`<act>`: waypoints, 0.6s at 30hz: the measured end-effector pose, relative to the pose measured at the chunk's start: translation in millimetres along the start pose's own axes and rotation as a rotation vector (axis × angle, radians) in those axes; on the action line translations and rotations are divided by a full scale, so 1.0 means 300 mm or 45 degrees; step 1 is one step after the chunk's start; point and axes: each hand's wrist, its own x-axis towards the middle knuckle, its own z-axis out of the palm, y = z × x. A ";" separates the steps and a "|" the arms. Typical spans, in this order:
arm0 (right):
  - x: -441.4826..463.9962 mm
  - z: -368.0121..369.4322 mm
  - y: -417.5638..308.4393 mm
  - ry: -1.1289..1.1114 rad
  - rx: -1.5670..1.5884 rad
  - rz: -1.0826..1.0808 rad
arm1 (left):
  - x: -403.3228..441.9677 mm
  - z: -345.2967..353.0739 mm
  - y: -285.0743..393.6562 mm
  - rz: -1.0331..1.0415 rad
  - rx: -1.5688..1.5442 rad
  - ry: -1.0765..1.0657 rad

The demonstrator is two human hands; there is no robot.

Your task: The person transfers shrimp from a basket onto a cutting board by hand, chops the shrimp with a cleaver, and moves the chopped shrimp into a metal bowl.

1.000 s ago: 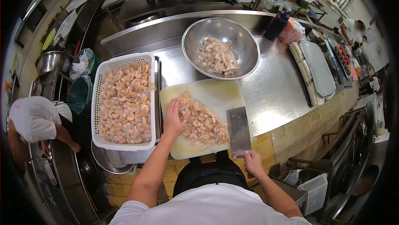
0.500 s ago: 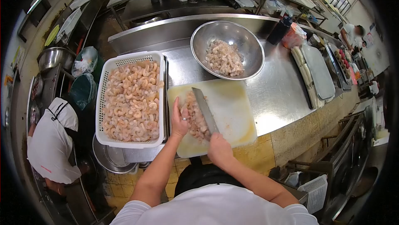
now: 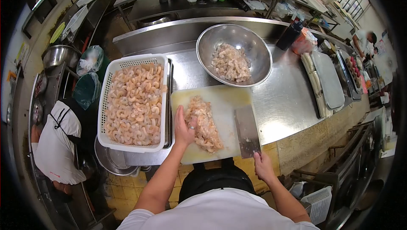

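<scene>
Left hand (image 3: pixel 185 131): recorded open, its fingers extended and unclenched, a ring seen on one, the palm side set against the left edge of the chopped shrimp (image 3: pixel 204 124), which was heaped on the cutting board (image 3: pixel 227 107). Right hand (image 3: pixel 263 167): fingers closed around the handle end of one cleaver (image 3: pixel 247 129), its broad blade held over the board's right side, apart from the heap. Also noted: one white basket (image 3: pixel 163 102) of whole shrimp, placed left of the board, and one steel bowl (image 3: pixel 258 56) of shrimp, placed beyond it.

Left hand (image 3: pixel 185 131) extended, right hand (image 3: pixel 263 167) curled
</scene>
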 end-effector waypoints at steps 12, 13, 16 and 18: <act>-0.004 0.418 -0.011 -0.128 0.160 -0.068 | -0.113 0.087 0.148 0.192 0.174 -0.003; 0.007 0.404 -0.063 -0.167 0.121 -0.023 | -0.113 0.095 0.147 0.169 0.166 0.005; 0.001 0.318 -0.241 -0.329 0.152 0.114 | -0.103 0.113 0.145 0.120 0.136 0.015; 0.043 0.329 -0.216 -0.388 0.202 0.094 | -0.089 0.106 0.141 0.116 0.123 0.019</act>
